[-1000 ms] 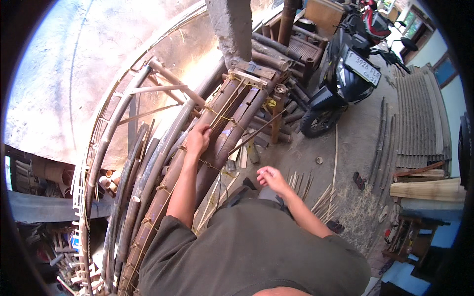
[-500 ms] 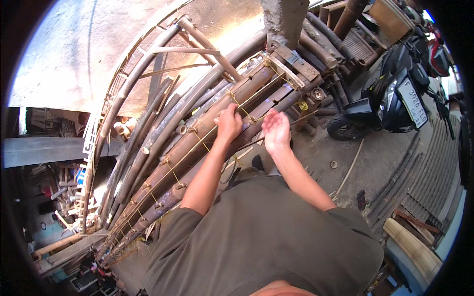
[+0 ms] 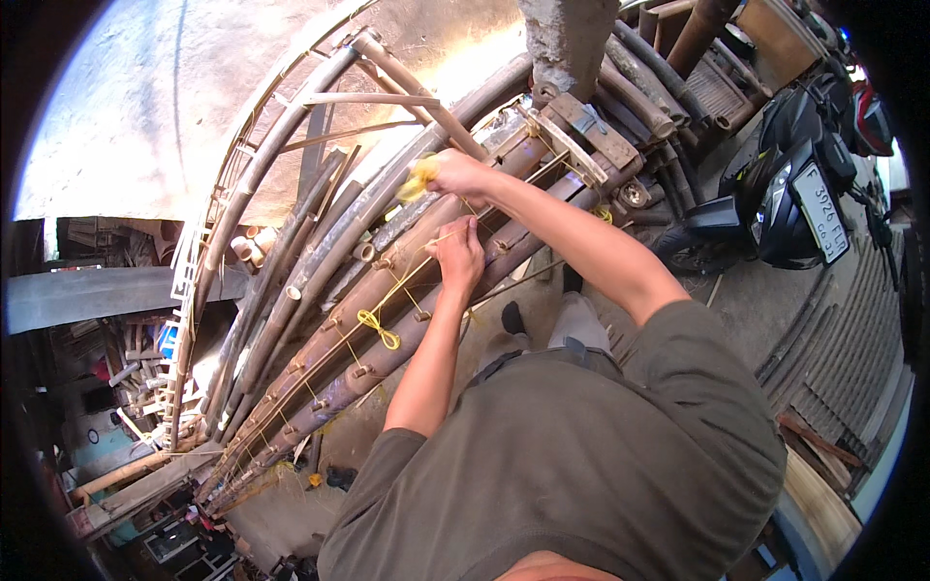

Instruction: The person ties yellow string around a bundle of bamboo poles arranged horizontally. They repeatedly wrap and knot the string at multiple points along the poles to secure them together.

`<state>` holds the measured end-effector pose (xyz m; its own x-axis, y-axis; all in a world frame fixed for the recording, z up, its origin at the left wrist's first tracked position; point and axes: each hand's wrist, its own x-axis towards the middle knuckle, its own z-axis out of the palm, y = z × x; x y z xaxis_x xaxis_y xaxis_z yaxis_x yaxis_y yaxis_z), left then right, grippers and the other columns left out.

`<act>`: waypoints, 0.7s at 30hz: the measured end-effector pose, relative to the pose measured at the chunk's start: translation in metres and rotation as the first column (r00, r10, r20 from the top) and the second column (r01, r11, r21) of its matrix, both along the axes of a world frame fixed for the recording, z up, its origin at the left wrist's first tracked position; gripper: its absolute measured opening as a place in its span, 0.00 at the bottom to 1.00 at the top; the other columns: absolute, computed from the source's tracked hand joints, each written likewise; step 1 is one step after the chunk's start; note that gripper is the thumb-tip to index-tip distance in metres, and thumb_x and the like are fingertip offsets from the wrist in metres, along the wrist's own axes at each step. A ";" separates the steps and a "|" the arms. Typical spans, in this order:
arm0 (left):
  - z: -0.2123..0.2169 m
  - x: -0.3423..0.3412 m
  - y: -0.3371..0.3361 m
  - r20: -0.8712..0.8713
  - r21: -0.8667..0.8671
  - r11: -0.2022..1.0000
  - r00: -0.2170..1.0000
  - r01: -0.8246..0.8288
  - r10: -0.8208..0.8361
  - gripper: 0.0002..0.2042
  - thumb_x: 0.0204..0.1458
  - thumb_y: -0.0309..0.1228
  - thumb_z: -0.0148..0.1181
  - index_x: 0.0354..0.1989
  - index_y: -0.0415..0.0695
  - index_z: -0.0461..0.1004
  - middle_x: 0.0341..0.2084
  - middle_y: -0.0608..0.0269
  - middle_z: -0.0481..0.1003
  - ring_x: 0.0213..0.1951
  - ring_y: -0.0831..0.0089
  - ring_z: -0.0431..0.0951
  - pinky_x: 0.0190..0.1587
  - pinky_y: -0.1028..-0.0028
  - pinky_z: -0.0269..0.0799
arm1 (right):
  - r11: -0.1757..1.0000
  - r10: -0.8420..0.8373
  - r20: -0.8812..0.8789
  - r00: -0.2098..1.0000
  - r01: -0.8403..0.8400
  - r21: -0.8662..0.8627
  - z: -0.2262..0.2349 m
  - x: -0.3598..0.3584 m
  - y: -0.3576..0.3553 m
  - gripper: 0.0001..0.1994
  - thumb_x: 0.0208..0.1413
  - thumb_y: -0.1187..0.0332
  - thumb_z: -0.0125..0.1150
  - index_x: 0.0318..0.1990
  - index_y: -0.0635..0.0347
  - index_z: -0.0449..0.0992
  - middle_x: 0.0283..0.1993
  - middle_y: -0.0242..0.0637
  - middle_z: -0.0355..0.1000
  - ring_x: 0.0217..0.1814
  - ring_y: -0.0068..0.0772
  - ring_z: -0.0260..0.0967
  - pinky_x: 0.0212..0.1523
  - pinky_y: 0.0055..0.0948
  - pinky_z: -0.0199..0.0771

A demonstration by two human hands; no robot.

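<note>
Two long brown bamboo poles (image 3: 341, 341) lie side by side, with short pegs and yellow cord lashings along them. My right hand (image 3: 457, 176) reaches across to the far pole, closed round a bundle of yellow cord (image 3: 417, 181) that is blurred by motion. Just below it, my left hand (image 3: 459, 256) is closed at the poles, fingertips pinching a thin yellow line that looks like cord; part of the grip is hidden. A looped yellow cord hank (image 3: 378, 329) hangs on the poles nearer the left end.
A wooden block clamp (image 3: 591, 136) sits at the poles' right end beside a concrete post (image 3: 567, 44). More bamboo poles (image 3: 334, 232) lie beyond, under a curved bamboo frame (image 3: 228, 194). A black motorcycle (image 3: 775, 208) stands at right, near a corrugated sheet (image 3: 843, 339).
My right hand has swung left and away, over the far pole, with the yellow cord bundle now in view in it. A yellow hank now shows on the poles. My left hand has shifted slightly.
</note>
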<state>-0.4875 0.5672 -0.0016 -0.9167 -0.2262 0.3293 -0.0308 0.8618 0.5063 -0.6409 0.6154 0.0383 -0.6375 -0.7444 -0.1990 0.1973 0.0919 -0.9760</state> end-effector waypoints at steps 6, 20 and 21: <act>0.024 0.005 0.009 0.112 0.190 0.980 0.993 -0.058 0.038 0.09 0.59 0.34 0.51 0.35 0.46 0.78 0.31 0.61 0.79 0.37 0.64 0.76 0.47 0.57 0.59 | 0.929 0.360 -0.803 0.475 -0.107 0.353 -0.026 0.162 0.119 0.21 0.60 0.57 0.52 0.17 0.58 0.74 0.19 0.47 0.71 0.22 0.54 0.70 0.32 0.49 0.71; -0.012 -0.159 -0.082 0.637 -0.238 0.965 0.768 0.110 0.069 0.14 0.57 0.42 0.54 0.40 0.45 0.80 0.36 0.45 0.79 0.44 0.50 0.78 0.46 0.54 0.72 | 0.089 -0.784 0.617 -0.070 0.971 0.222 -0.159 0.178 0.296 0.22 0.67 0.51 0.43 0.35 0.62 0.73 0.38 0.42 0.76 0.40 0.31 0.73 0.46 0.32 0.73; 0.011 -0.165 -0.069 0.710 -0.341 0.923 0.692 0.179 0.128 0.15 0.57 0.42 0.54 0.41 0.44 0.79 0.37 0.44 0.78 0.44 0.49 0.78 0.47 0.54 0.71 | 0.300 -0.888 0.440 0.131 0.891 0.342 -0.170 0.192 0.314 0.22 0.66 0.50 0.44 0.36 0.62 0.73 0.39 0.40 0.76 0.39 0.30 0.73 0.44 0.30 0.74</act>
